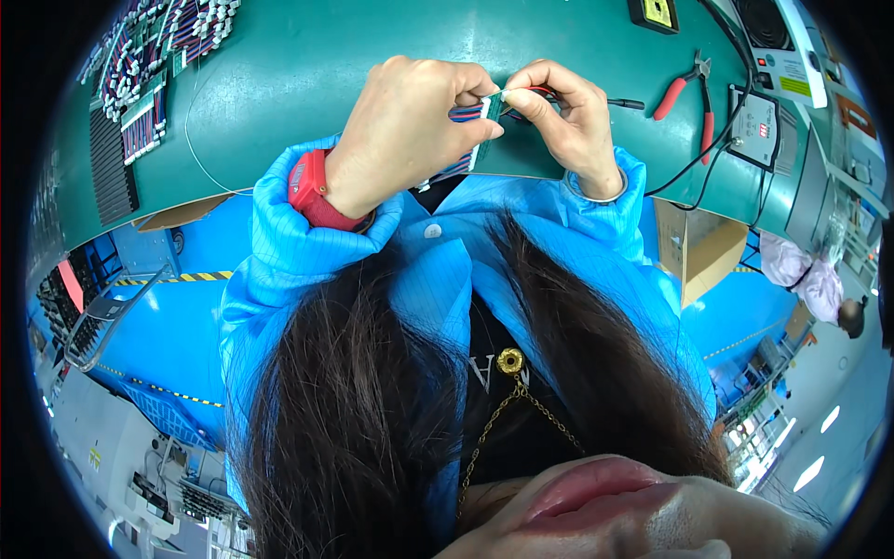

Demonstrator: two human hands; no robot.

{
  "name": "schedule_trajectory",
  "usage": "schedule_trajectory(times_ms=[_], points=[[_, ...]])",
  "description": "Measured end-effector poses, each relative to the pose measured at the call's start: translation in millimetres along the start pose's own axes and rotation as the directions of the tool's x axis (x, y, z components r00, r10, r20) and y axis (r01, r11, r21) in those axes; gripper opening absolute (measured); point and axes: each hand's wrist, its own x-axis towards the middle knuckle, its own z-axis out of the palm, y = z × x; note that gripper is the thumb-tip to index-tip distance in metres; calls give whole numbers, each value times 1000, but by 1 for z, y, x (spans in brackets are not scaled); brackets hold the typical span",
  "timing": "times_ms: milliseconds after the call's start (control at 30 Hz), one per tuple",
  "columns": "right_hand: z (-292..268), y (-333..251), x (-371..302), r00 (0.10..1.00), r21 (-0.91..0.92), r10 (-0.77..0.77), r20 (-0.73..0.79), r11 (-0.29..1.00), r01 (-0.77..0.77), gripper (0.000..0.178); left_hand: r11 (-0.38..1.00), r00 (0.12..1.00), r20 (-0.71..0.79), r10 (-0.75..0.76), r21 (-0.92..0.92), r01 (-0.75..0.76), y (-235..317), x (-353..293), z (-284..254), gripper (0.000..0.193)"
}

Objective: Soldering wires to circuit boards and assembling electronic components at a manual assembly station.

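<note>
Left fingers [480, 130] pinch green board [496, 110] (wires [463, 115] leftward), right fingers [533, 104] alongside.

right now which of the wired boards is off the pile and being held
The board pinched in the left hand, at the table's near edge; the other boards lie bunched at the table's far left, untouched by either hand.

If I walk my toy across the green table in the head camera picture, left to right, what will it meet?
Wire bundles with white plugs → left hand → right hand → red-handled cutters → small pale box.
</note>
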Motion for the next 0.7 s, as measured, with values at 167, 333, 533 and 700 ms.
schedule_trajectory(times_ms=[167, 333, 533, 700], points=[[1, -4, 4, 994, 88, 108, -26, 991, -105, 12, 992, 1000, 24, 4, -129, -1, -8, 4, -1, 28], [0, -9, 32, 996, 130, 84, -14, 988, -81, 13, 584, 934, 311, -175, -731, 353, -31, 16, -27, 36], [6, -13, 80, 982, 232, 186, -41, 957, -172, 16, -59, 978, 195, -73, -980, 191, -86, -2, -8, 47], [18, -14, 113, 982, -6, 86, 170, 996, -86, 28, 339, 919, -49, -391, -936, 94, -75, -2, -4, 30]])
